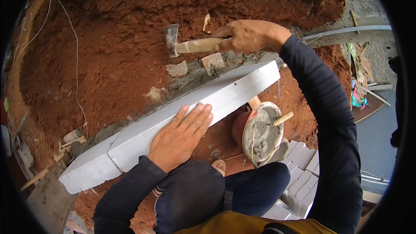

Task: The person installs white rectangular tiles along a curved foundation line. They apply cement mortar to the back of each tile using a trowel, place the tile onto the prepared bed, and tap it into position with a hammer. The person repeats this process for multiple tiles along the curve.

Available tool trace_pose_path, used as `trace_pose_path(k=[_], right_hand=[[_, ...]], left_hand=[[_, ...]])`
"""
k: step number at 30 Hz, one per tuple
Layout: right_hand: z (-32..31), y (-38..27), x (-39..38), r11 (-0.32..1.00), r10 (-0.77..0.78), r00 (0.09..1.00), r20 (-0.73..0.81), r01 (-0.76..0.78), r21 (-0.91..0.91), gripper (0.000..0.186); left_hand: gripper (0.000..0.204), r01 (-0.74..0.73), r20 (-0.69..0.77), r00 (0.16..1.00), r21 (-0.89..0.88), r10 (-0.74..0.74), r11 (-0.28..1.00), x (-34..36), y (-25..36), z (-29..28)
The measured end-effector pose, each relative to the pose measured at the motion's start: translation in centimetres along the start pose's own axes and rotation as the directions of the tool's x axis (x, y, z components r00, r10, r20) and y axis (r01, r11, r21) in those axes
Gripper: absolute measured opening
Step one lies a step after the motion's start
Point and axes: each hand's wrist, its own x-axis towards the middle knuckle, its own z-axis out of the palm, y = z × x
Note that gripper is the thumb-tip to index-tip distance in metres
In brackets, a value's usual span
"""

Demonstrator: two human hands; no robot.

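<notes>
Hammer (186, 43) with a wooden handle is in the right hand (247, 36), fingers wrapped tight around it, above the red soil. Left hand (182, 136) lies flat on the long white block (173, 121), fingers pressed together. Mortar bowl (261, 132) sits near.

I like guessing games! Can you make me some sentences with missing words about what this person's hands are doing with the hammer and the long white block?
1. The right hand grips the wooden handle of a ____.
2. The left hand lies ____ on the long white block.
3. The bowl by the knees holds wet grey ____.
4. The ground behind the block is reddish ____.

Missing words: hammer; flat; mortar; soil
</notes>
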Motion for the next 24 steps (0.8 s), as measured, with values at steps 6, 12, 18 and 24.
trace_pose_path(k=[6, 12, 18, 24], right_hand=[[-1.8, 4.1, -1.2, 0.914, 0.369, 0.925, 0.093, -0.343, -0.216, 0.048], [1.1, 4.7, 0.9, 0.8, 0.599, 0.757, 0.262, -0.57, -0.186, 0.052], [-0.4, 6.9, -5.4, 0.875, 0.472, 0.881, 0.006, -0.47, 0.117, 0.049], [10.2, 6.7, -18.8, 0.839, 0.513, 0.53, -0.676, -0.142, 0.525, 0.044]], left_hand=[[0.065, 0.007, 0.052, 0.999, -0.024, -0.006, 1.0, 0.1, 0.0, -0.6], [0.061, -0.026, 0.056, 0.998, 0.047, 0.023, 0.999, 0.0, -0.2, -0.5], [0.064, 0.007, 0.039, 0.999, 0.003, -0.007, 1.0, 0.0, 0.0, -0.6], [0.063, -0.017, 0.052, 0.999, 0.127, 0.01, 0.992, 0.0, -0.1, -0.2]])
